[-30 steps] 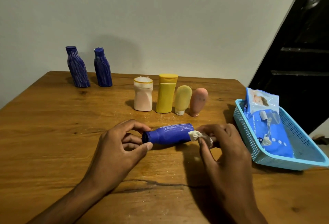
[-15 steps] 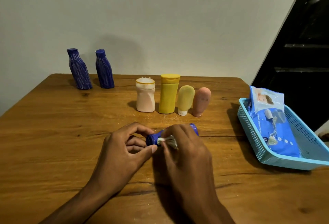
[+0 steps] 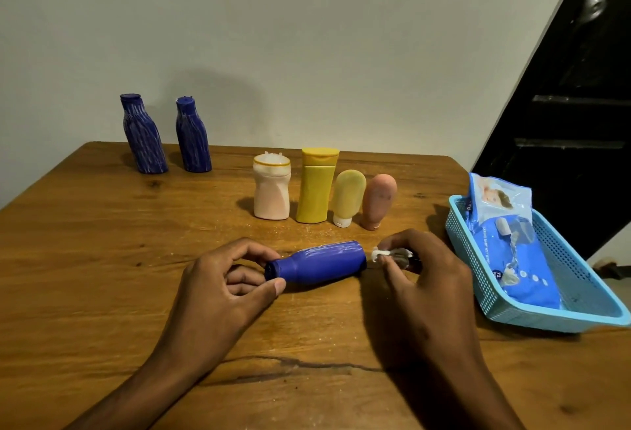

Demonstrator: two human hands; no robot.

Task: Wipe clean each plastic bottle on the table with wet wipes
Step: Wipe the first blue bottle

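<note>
A blue plastic bottle (image 3: pixel 321 264) lies on its side on the wooden table (image 3: pixel 102 259), cap end to the left. My left hand (image 3: pixel 225 283) pinches that cap end between thumb and fingers. My right hand (image 3: pixel 420 279) holds a small crumpled wet wipe (image 3: pixel 392 255) just off the bottle's base at the right. Two streaked blue bottles (image 3: pixel 143 134) (image 3: pixel 192 135) stand at the back left. A pale pink bottle (image 3: pixel 272 190), a yellow bottle (image 3: pixel 317 185), a light yellow tube (image 3: pixel 347 197) and a pink tube (image 3: pixel 377 201) stand in a row behind.
A light blue plastic basket (image 3: pixel 577 303) sits at the table's right edge with a blue pack of wet wipes (image 3: pixel 508 238) in it. A white wall rises behind the table. A dark opening lies to the right.
My right hand slid the wipe from over the bottle's neck back to its base end at the right. The left hand kept its hold on the cap end.
</note>
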